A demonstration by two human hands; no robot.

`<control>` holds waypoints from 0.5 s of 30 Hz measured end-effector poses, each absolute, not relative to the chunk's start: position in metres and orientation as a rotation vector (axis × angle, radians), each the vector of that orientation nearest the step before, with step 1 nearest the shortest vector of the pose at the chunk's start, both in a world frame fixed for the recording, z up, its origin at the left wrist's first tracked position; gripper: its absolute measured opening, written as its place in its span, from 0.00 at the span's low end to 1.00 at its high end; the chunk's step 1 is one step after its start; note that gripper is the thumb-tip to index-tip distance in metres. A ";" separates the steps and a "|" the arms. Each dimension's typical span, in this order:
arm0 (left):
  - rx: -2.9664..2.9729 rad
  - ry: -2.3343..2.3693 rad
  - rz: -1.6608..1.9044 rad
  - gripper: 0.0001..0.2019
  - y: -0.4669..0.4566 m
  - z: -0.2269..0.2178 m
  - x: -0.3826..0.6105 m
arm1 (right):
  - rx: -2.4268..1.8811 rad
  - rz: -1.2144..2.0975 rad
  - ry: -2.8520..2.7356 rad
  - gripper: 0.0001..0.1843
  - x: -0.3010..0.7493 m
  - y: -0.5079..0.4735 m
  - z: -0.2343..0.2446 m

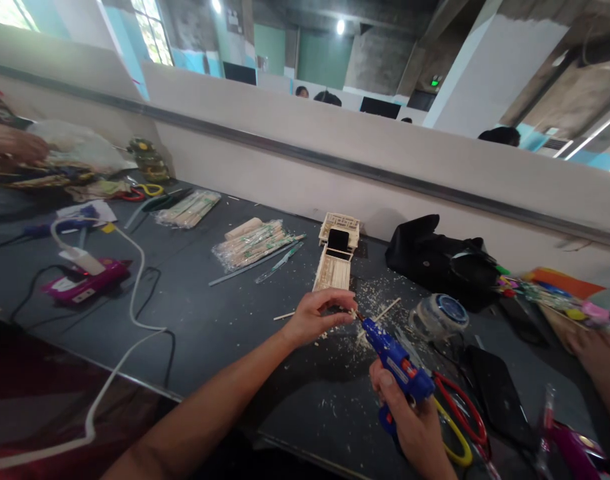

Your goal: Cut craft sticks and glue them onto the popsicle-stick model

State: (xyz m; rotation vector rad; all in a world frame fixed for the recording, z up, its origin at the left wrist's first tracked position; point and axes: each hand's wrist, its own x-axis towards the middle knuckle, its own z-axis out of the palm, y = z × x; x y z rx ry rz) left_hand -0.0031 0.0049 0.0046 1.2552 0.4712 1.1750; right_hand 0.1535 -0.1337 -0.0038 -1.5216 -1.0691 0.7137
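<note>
My right hand [409, 417] is wrapped round the handle of a blue hot glue gun [397, 357], whose nozzle points up and to the left. Its tip meets a small pale wooden piece [353, 313] pinched between the thumb and fingers of my left hand [322, 317]. Just beyond my left hand stands a small model built of wooden sticks [335, 270], with a lattice top and a dark phone-like slab [338, 241] resting on it. Wood crumbs and a loose stick [387, 308] lie around the nozzle.
Bagged sticks [255, 245] and clear glue sticks lie left of the model. A purple power strip [87, 280] trails a white cable. Right are a black bag [437, 260], a jar [439, 317], red-yellow scissors [462, 413] and a phone [499, 393]. Other people's hands show at both sides.
</note>
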 end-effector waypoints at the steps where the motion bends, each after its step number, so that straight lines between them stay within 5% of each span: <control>1: 1.287 0.485 1.176 0.12 0.004 0.006 -0.004 | -1.536 0.708 -1.059 0.24 0.153 -0.134 -0.004; 15: 0.897 0.501 1.125 0.16 0.006 -0.011 0.012 | -1.586 0.740 -1.014 0.24 0.154 -0.136 -0.008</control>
